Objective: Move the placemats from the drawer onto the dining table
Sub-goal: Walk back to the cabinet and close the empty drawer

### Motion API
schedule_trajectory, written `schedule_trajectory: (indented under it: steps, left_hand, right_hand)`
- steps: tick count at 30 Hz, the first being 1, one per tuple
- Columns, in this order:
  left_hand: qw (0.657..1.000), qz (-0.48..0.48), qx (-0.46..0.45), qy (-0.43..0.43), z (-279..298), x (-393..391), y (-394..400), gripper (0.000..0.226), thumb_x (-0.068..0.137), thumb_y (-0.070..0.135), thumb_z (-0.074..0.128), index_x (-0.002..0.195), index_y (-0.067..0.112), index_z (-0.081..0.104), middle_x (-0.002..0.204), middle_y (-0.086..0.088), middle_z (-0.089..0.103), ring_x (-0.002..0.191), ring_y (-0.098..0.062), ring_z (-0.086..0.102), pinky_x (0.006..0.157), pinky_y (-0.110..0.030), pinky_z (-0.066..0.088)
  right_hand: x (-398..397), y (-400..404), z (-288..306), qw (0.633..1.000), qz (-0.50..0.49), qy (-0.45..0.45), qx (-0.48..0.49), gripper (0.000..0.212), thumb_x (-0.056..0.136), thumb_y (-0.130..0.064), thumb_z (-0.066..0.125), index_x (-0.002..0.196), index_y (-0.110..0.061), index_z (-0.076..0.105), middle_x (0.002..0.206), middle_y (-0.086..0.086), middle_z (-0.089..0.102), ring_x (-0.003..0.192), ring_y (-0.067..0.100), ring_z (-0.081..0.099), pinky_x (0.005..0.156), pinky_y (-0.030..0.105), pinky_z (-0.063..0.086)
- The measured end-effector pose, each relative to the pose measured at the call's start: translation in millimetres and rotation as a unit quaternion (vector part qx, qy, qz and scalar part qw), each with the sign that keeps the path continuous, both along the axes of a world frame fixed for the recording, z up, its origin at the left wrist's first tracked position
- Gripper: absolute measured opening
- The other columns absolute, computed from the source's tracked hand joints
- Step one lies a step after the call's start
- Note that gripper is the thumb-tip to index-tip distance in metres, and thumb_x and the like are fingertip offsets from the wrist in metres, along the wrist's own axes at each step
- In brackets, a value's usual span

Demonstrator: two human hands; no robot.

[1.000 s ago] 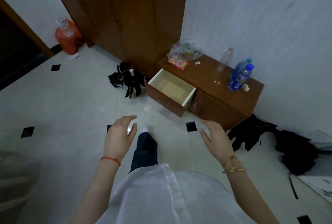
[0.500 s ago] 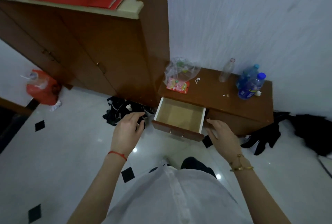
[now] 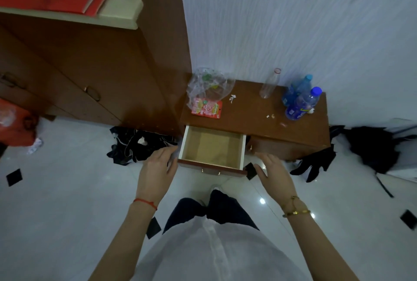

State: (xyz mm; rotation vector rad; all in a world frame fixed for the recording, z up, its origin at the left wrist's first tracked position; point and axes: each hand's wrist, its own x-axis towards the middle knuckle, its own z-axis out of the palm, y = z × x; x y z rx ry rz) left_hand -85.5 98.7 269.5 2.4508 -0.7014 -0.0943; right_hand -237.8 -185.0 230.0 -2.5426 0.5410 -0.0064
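Empty drawer (image 3: pixel 213 148) pulled out; left hand (image 3: pixel 155 171) and right hand (image 3: pixel 274 173) flank it, fingers loosely spread, probably to shut it.

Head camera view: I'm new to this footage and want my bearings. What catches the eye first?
The open drawer at centre, pulled out of the low wooden cabinet and showing only its bare bottom. The left hand and right hand hover open at either side of it. Blue bottles stand on the cabinet's right.
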Motion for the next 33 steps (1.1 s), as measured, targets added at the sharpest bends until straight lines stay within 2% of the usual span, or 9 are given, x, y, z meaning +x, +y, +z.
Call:
schedule_trajectory:
  steps: [3,5,10,13,16,19,23,29,33]
  left_hand:
    - [1.0,-0.009,0.002,0.001,-23,14,-8,0.03,0.088,0.008,0.062,0.118,0.009,0.063,0.109,-0.009,0.067,0.097,-0.022,0.063,0.085,-0.036,0.054]
    - [1.0,-0.025,0.011,0.0,-47,24,-12,0.029,0.087,0.007,0.063,0.116,0.007,0.063,0.107,-0.009,0.067,0.088,-0.022,0.065,0.081,-0.036,0.056]
    - [0.997,-0.062,0.044,0.019,-147,49,-19,0.028,0.086,0.007,0.064,0.114,0.008,0.063,0.1,-0.008,0.068,0.087,-0.022,0.063,0.076,-0.039,0.057]
    - [0.995,-0.079,0.062,0.021,-222,62,-20,0.025,0.09,0.016,0.058,0.114,0.008,0.063,0.099,-0.008,0.067,0.089,-0.024,0.061,0.077,-0.041,0.056]
    - [0.993,-0.095,0.066,0.013,-296,67,-17,0.037,0.093,0.033,0.044,0.115,0.009,0.062,0.105,-0.006,0.066,0.095,-0.022,0.062,0.082,-0.04,0.054]
    - [0.993,-0.107,0.059,-0.007,-366,67,-14,0.039,0.093,0.036,0.045,0.115,0.009,0.062,0.111,-0.005,0.066,0.1,-0.021,0.062,0.09,-0.038,0.051]
    - [0.992,-0.106,0.053,-0.049,-440,64,-9,0.039,0.093,0.037,0.05,0.119,0.011,0.061,0.117,-0.004,0.064,0.109,-0.022,0.058,0.098,-0.036,0.044]
    - [0.984,-0.107,0.021,-0.14,-492,64,-4,0.042,0.093,0.041,0.052,0.116,0.008,0.062,0.114,-0.007,0.065,0.11,-0.024,0.057,0.102,-0.036,0.04]
    - [0.977,-0.112,-0.003,-0.182,-507,68,-3,0.043,0.093,0.042,0.052,0.117,0.007,0.062,0.116,-0.007,0.065,0.113,-0.023,0.056,0.106,-0.037,0.037]
  right_hand:
    - [15,-8,-18,1.0,-0.005,0.0,-0.008,0.03,0.094,-0.017,0.056,0.124,-0.01,0.058,0.118,0.007,0.062,0.112,0.022,0.055,0.091,0.023,0.038]
    - [24,-11,-39,1.0,-0.01,0.002,-0.005,0.032,0.094,-0.017,0.056,0.125,-0.009,0.057,0.119,0.007,0.061,0.113,0.023,0.054,0.092,0.023,0.037]
    - [40,-9,-129,1.0,-0.018,0.019,0.009,0.034,0.094,-0.016,0.057,0.127,-0.01,0.055,0.119,0.008,0.06,0.111,0.023,0.054,0.09,0.024,0.039]
    - [46,-6,-200,1.0,-0.016,0.018,0.001,0.033,0.093,-0.015,0.058,0.125,-0.007,0.057,0.118,0.01,0.061,0.111,0.025,0.055,0.094,0.031,0.045]
    - [48,-5,-272,1.0,-0.011,0.015,-0.013,0.034,0.092,-0.016,0.059,0.125,-0.006,0.057,0.12,0.01,0.061,0.113,0.025,0.055,0.098,0.032,0.044]
    - [45,-4,-336,1.0,-0.004,-0.006,-0.024,0.036,0.094,-0.024,0.055,0.125,-0.006,0.057,0.122,0.009,0.061,0.114,0.022,0.054,0.098,0.038,0.048]
    - [35,-2,-399,0.998,0.009,-0.046,-0.045,0.049,0.097,-0.045,0.04,0.127,-0.01,0.055,0.126,0.005,0.058,0.12,0.018,0.05,0.104,0.035,0.043]
    - [25,-6,-451,0.976,0.056,-0.142,-0.154,0.051,0.096,-0.048,0.047,0.119,-0.005,0.062,0.121,0.006,0.063,0.119,0.02,0.053,0.11,0.028,0.033]
    - [26,-8,-466,0.951,0.074,-0.193,-0.23,0.045,0.093,-0.044,0.057,0.112,-0.004,0.066,0.114,0.007,0.066,0.113,0.023,0.059,0.105,0.033,0.041]
